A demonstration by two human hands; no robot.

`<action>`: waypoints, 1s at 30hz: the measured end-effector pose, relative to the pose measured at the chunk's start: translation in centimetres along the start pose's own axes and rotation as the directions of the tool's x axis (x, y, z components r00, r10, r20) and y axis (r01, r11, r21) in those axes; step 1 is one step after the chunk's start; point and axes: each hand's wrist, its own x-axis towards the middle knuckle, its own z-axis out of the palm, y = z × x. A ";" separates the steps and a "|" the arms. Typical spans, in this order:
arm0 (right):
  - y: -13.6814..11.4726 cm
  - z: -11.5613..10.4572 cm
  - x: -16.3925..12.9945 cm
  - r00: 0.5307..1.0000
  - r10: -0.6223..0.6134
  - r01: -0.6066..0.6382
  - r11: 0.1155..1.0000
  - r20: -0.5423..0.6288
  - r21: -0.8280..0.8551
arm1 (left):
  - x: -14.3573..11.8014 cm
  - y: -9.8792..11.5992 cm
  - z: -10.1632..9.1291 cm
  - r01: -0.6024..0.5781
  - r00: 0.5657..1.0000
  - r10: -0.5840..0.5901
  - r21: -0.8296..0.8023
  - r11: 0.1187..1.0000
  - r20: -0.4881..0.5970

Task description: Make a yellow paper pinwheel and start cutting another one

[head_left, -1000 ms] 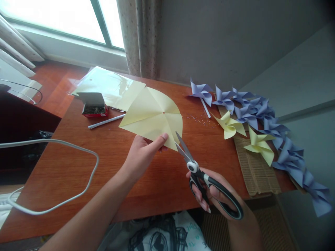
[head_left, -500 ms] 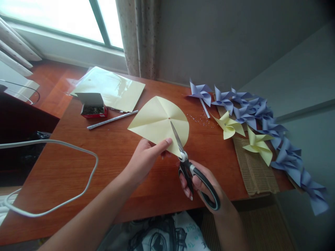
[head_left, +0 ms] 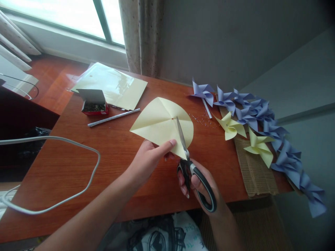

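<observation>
Wooden desk [head_left: 78, 167] filling the frame, left hand [head_left: 149, 158] pinching yellow paper [head_left: 159, 122] at centre, right hand [head_left: 201, 184] gripping scissors [head_left: 190, 164] cutting into it

Bright window [head_left: 60, 14] glare, dim vignetted corners

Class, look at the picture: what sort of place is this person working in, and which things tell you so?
Probably a room at home used for paper craft: a wooden desk by a curtained window, finished paper pinwheels along the wall, and scissors cutting yellow paper.
</observation>
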 end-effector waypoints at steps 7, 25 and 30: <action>0.1 0.1 0.0 0.999 -0.001 0.000 1.000 -0.034 -0.024 | 0.0 0.0 0.0 -0.007 1.000 0.007 0.002 1.000 -0.010; 0.0 0.4 -0.2 0.998 0.008 -0.009 1.000 -0.065 -0.024 | 0.1 -0.2 -0.2 -0.021 1.000 0.021 0.005 1.000 0.016; 0.0 0.5 -0.2 0.998 0.007 -0.009 1.000 -0.062 -0.025 | 0.1 -0.3 -0.2 -0.031 0.999 0.031 0.013 0.999 0.017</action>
